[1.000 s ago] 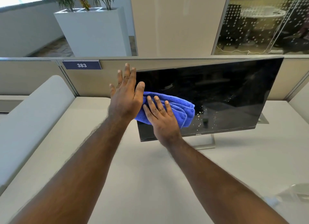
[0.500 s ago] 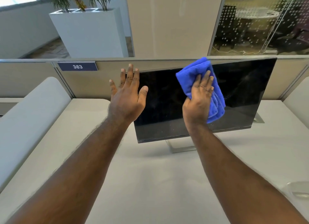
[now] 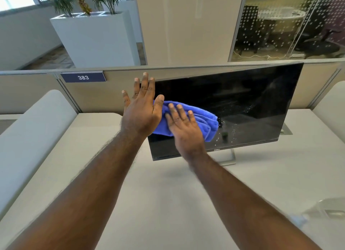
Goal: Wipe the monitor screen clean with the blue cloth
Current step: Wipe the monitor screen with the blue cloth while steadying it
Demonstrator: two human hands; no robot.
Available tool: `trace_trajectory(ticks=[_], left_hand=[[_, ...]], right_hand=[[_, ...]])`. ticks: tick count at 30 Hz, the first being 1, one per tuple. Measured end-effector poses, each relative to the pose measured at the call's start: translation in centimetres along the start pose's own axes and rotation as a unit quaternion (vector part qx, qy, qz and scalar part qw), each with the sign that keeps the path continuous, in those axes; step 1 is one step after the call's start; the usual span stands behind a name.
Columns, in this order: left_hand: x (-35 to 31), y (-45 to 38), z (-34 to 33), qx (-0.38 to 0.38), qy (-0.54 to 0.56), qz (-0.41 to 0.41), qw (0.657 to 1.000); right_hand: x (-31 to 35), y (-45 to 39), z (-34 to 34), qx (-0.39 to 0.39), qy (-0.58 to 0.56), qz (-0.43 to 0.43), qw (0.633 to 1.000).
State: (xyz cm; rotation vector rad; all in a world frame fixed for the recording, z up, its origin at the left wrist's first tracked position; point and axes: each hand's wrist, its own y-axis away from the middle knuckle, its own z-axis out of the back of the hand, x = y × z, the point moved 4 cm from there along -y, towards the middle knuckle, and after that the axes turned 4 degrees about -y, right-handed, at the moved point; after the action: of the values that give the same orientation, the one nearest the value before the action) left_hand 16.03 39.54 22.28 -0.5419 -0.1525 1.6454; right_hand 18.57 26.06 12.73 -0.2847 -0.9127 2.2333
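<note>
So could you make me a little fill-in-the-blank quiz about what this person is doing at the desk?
1. The right hand presses a ____ cloth flat against the screen.
2. The left hand steadies the monitor at its ____ edge.
3. White droplets speckle the glass to the ____ of the cloth.
4. The sign on the partition reads ____.

Missing words: blue; left; right; 383

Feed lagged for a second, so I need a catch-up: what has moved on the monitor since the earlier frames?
The right hand swept the blue cloth from the screen's upper middle down to its lower left, pressing it flat there. Droplets show beside the cloth. The left hand stayed open, bracing the monitor at its left edge.
</note>
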Motion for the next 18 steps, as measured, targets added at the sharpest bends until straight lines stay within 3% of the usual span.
trace_trajectory(ticks=[5, 8, 10, 13, 18], left_hand=[[-0.6, 0.1, -0.1, 0.008, -0.01, 0.004, 1.0], [-1.3, 0.0, -0.3, 0.016, -0.023, 0.004, 1.0], [-1.8, 0.0, -0.5, 0.02, -0.029, 0.003, 0.999], [-2.5, -0.1, -0.8, 0.025, -0.035, 0.004, 0.999], [-3.3, -0.6, -1.0, 0.016, -0.02, 0.005, 1.0]], right_hand=[[-9.3, 0.0, 4.0, -0.095, 0.018, -0.201, 0.975], [-14.8, 1.5, 6.8, -0.138, -0.038, -0.356, 0.923], [-16.7, 1.7, 8.0, -0.17, -0.065, -0.401, 0.898], [-15.5, 0.3, 8.1, -0.159, -0.044, -0.367, 0.916], [-7.4, -1.7, 4.6, -0.049, -0.018, -0.208, 0.977]])
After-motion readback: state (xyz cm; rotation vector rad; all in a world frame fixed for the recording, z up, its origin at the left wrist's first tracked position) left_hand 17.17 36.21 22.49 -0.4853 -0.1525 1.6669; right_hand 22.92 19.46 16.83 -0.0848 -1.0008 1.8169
